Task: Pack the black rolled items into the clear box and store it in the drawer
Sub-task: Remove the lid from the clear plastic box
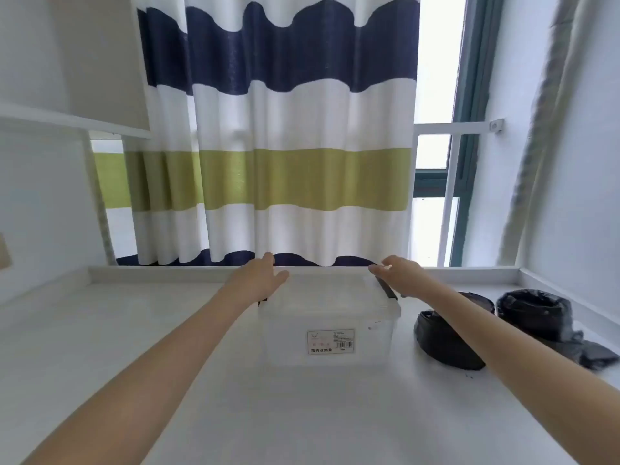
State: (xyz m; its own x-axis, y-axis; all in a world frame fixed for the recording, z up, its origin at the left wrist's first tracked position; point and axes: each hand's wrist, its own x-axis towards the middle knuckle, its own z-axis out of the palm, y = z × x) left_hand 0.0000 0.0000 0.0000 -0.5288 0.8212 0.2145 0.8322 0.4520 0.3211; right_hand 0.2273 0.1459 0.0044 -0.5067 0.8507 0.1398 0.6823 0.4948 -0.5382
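A clear plastic box with its lid on and a paper label on the front stands on the white desk. My left hand rests over the lid's left edge, fingers spread. My right hand lies at the lid's right edge, by the black side latch, fingers extended. Three black rolled items sit right of the box: a near roll, a roll behind my right forearm, and a far-right roll with a loose tail.
A low white ledge runs along the desk's back edge. Behind it hangs a striped curtain of navy, white and green. A window frame stands at the right, and a white shelf unit at the left.
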